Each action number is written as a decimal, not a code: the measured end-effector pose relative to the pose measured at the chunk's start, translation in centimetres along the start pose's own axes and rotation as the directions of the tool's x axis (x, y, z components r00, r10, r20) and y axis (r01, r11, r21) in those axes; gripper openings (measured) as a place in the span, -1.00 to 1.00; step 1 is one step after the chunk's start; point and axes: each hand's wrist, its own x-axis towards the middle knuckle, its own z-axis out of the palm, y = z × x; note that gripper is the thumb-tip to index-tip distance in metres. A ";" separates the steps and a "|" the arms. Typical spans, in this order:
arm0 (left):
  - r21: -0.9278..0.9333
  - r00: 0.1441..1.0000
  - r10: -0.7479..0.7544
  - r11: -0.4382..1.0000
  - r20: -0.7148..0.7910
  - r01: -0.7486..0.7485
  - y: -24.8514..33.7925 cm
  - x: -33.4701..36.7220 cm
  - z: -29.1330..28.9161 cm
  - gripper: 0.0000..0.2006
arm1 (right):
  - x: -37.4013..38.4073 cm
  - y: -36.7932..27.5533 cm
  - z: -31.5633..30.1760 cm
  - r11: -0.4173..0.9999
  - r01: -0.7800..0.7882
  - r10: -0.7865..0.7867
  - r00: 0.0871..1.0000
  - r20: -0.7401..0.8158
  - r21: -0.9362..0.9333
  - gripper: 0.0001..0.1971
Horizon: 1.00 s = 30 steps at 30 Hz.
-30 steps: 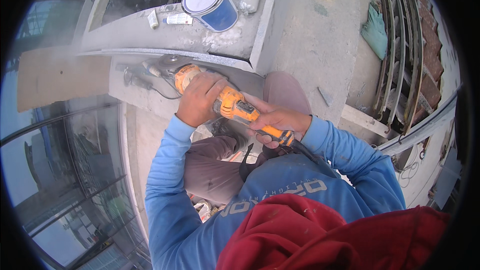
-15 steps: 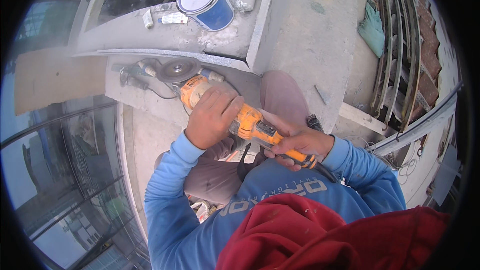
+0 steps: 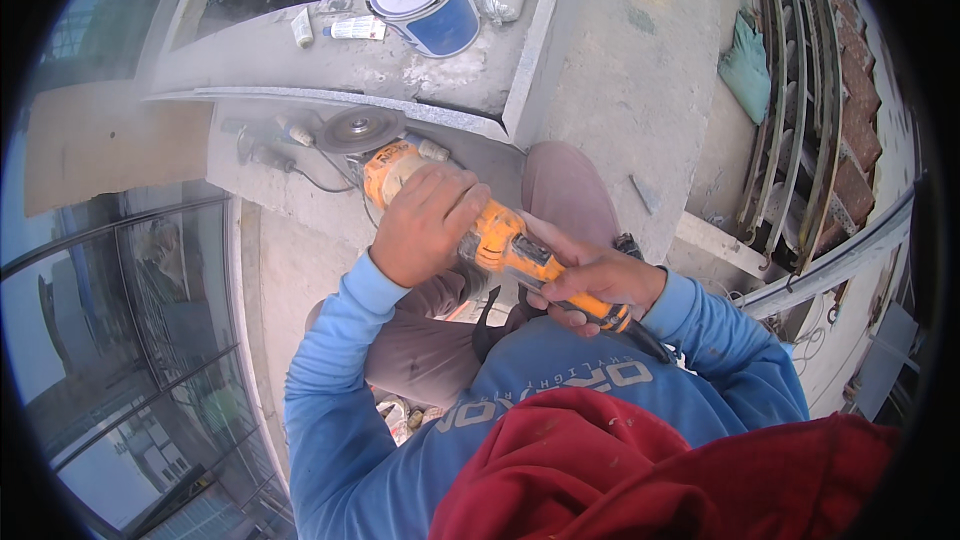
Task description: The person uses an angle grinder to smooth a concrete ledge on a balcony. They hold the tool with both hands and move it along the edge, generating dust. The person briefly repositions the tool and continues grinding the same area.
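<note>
Your two hands are closed on the orange grinder [image 3: 497, 235]: the left hand [image 3: 430, 225] wraps over its front body, and the right hand [image 3: 605, 285] grips the rear handle. The grinder is in front of your belly, lying slantwise, with the disc [image 3: 360, 129] at the far left end, near the front edge of the grey ledge [image 3: 330, 98]. I cannot tell whether the disc touches this edge.

To work well, it is better to hold with both hands firmly, to press lightly, and to let the disc meet the surface evenly. Take care of the thin cable [image 3: 325, 172] lying near the disc, because it could be caught. The left fingers should stay behind the head, and your right knee [image 3: 570, 185] well away from the disc.

The grinder looks used and dusty: orange with black parts, paler under the left hand, with dark marks on its head. The disc is round, grey and flat-looking; whether it spins, I cannot tell.
</note>
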 end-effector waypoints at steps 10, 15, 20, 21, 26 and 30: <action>0.006 1.000 -0.022 1.000 0.005 0.022 -1.8 -0.6 0.2 -0.39 | 2.2 0.0 -1.1 1.000 0.020 -0.019 1.000 0.022 -0.003 -0.02; 0.013 1.000 -0.026 1.000 0.007 0.025 -3.0 -0.7 0.3 -0.34 | 3.5 0.0 -1.9 0.999 0.019 -0.021 0.998 0.052 0.045 -0.01; 0.014 1.000 -0.019 1.000 -0.001 0.019 -3.7 -0.8 0.1 -0.34 | 4.3 -0.1 -1.5 0.998 0.017 -0.019 1.000 0.023 0.064 -0.03; 0.013 1.000 -0.021 1.000 0.000 0.021 -3.8 -0.8 0.0 -0.34 | 4.4 -0.2 -1.4 0.998 0.020 -0.022 0.999 0.027 0.067 -0.03; 0.028 0.999 -0.024 0.999 0.024 0.023 -3.1 -0.7 -0.3 -0.35 | 3.9 0.1 -1.5 0.999 0.042 -0.044 0.998 0.054 0.024 -0.03; 0.011 1.000 0.000 1.000 0.022 0.000 -0.9 0.0 -0.5 -0.44 | 1.3 0.5 -0.8 0.999 0.029 -0.029 0.999 0.041 0.014 -0.04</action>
